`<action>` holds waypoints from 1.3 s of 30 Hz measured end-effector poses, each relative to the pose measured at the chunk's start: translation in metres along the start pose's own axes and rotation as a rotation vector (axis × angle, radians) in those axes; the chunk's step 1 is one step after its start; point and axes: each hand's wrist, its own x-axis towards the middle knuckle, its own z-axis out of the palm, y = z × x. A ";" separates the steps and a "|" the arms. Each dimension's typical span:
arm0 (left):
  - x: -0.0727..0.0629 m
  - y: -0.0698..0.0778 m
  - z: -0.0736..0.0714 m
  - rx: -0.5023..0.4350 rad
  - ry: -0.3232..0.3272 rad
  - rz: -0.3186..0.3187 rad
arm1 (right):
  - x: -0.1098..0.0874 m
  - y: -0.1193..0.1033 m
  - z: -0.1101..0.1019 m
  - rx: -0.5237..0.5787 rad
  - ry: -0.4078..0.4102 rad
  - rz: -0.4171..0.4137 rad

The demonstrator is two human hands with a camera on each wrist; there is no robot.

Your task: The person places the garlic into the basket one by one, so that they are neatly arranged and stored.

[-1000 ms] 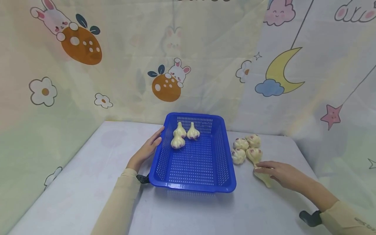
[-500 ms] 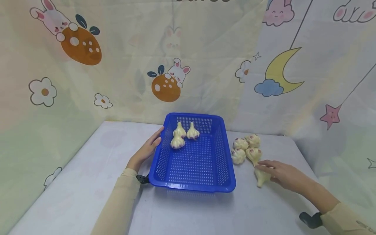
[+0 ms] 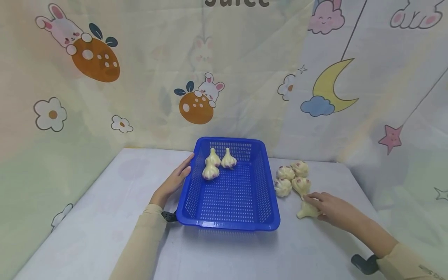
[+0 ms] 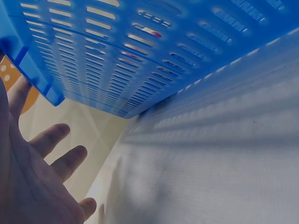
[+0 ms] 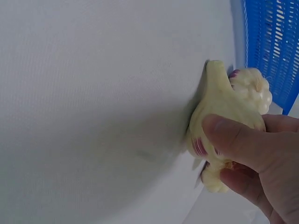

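Note:
My right hand point(image 3: 336, 210) pinches a garlic bulb point(image 5: 222, 112) between thumb and fingers, low at the table to the right of the basket. Its pale stem points left in the head view, and purple streaks mark its skin. Just beyond it lie more garlic bulbs point(image 3: 292, 177) in a close cluster. At the left side of the blue plastic basket point(image 3: 227, 226), my left hand point(image 3: 171, 184) rests against the rim, fingers extended. The left wrist view shows those fingers point(image 4: 50, 139) spread beside the slotted wall. Three garlic bulbs point(image 3: 210, 172) sit inside, toward the back left.
A white-covered table point(image 3: 105, 217) carries everything. Behind it hangs a printed cloth point(image 3: 147, 77) with rabbits, flowers and a moon. A dark wrist strap piece point(image 3: 364, 264) shows at the right sleeve, and another dark piece point(image 3: 169, 216) at the left wrist, close to the basket's corner.
The garlic bulb under my right hand has turned, its stem swinging from pointing toward me to pointing left. The left hand stays on the basket. The head view has tilted slightly upward.

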 end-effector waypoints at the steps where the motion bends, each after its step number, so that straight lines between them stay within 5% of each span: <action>1: 0.000 0.000 0.000 -0.004 -0.002 0.000 | 0.000 0.000 0.000 0.004 0.001 0.004; 24: 0.001 -0.001 -0.001 -0.003 -0.005 -0.011 | 0.009 -0.003 0.005 0.232 -0.075 0.165; 32: 0.006 -0.015 -0.005 -0.021 0.001 0.015 | 0.009 -0.011 0.012 0.239 0.106 0.227; 39: 0.009 -0.031 -0.006 -0.039 -0.007 0.024 | 0.010 -0.015 0.023 0.363 0.202 0.351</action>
